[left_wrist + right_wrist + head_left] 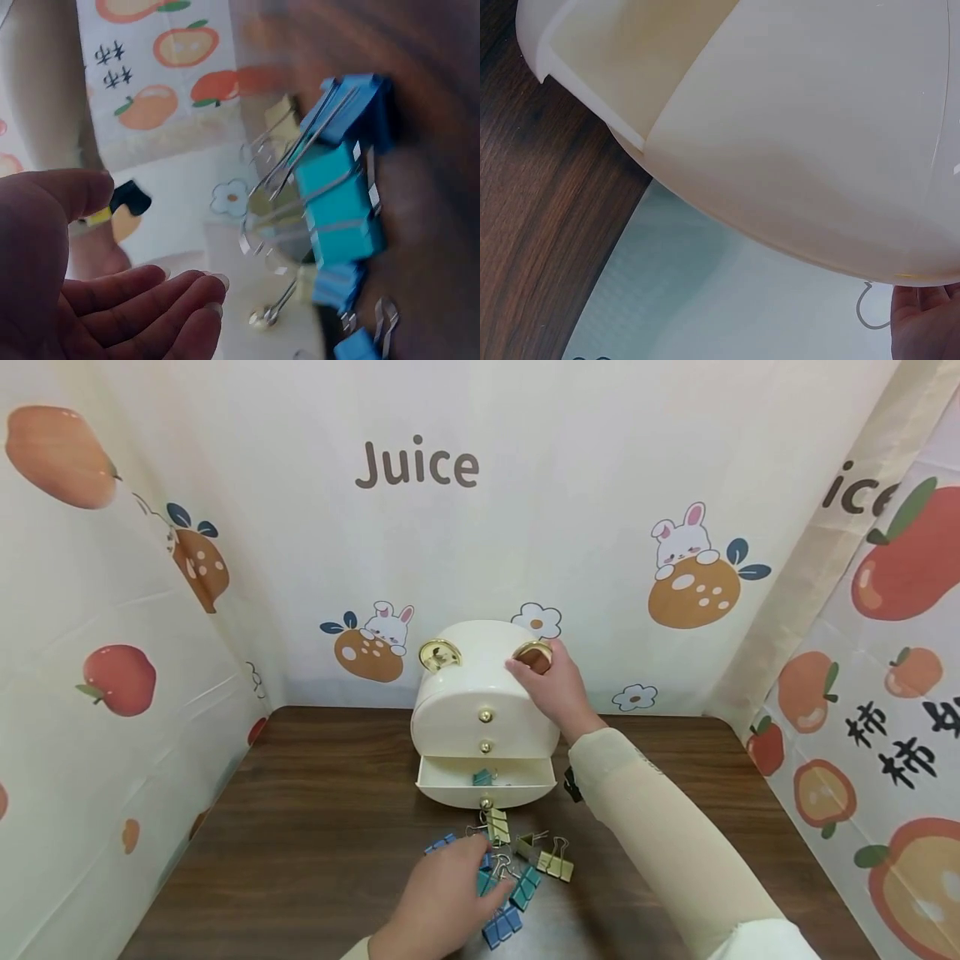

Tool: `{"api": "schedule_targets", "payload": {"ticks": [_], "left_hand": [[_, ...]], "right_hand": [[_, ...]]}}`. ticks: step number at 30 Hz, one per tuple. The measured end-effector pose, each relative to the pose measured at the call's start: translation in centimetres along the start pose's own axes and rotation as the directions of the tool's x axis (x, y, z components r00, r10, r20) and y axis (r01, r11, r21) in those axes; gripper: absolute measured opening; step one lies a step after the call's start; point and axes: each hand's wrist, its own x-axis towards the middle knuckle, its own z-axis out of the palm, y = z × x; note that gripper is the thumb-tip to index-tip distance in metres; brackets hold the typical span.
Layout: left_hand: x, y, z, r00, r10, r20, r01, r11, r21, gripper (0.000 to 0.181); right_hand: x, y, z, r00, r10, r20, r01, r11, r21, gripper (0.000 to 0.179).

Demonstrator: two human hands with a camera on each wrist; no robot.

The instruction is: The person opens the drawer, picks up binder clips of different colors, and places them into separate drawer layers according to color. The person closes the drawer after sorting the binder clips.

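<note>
A white rounded storage box (450,718) with gold knobs and two gold-rimmed round ears stands at the back of the table. Its bottom drawer (442,795) is pulled out, with a teal binder clip (482,777) lying inside. My right hand (561,692) grips the right ear (534,653); in the right wrist view only some fingers (922,300) show at the box's edge. My left hand (448,893) hovers over a loose pile of clips, its fingers (150,300) relaxed and holding nothing. Near it are a blue clip (502,927), a teal clip (526,887) and a gold clip (556,865).
Dark wood-grain table (315,827) lies under everything. A fruit-and-rabbit printed cloth (562,485) hangs behind and along both sides. A pale yellow clip (498,827) lies right in front of the drawer's knob. A small black object (572,785) shows beside the right sleeve.
</note>
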Motion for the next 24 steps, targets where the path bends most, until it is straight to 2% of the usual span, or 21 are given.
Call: {"api": "schedule_targets", "payload": {"ticks": [5,9,15,19,24], "left_hand": [[0.3,0.0,1.6,0.993,0.007,0.119,-0.007,1.0,0.002,0.062],[0.6,-0.2,2.5,0.99,0.029,0.139,-0.03,1.0,0.001,0.06],[0.9,-0.5,3.7,0.981,0.01,0.193,-0.009,1.0,-0.008,0.058],[1.0,-0.5,4.5,0.972,0.02,0.234,-0.027,0.999,0.028,0.056],[1.3,-0.1,5.4,0.953,0.021,0.303,-0.057,0.992,0.11,0.051]], "right_hand": [[-0.1,0.1,0.0,1.0,-0.009,0.0,0.009,1.0,0.003,0.064],[-0.1,0.1,0.1,1.0,-0.019,-0.001,0.019,1.0,0.011,0.063],[-0.1,0.0,0.2,1.0,0.003,0.009,-0.003,1.0,0.007,0.064],[0.0,0.0,0.2,1.0,-0.002,0.003,0.002,1.0,0.0,0.063],[0.0,0.0,0.0,1.0,-0.004,-0.001,0.004,1.0,-0.001,0.064]]}}
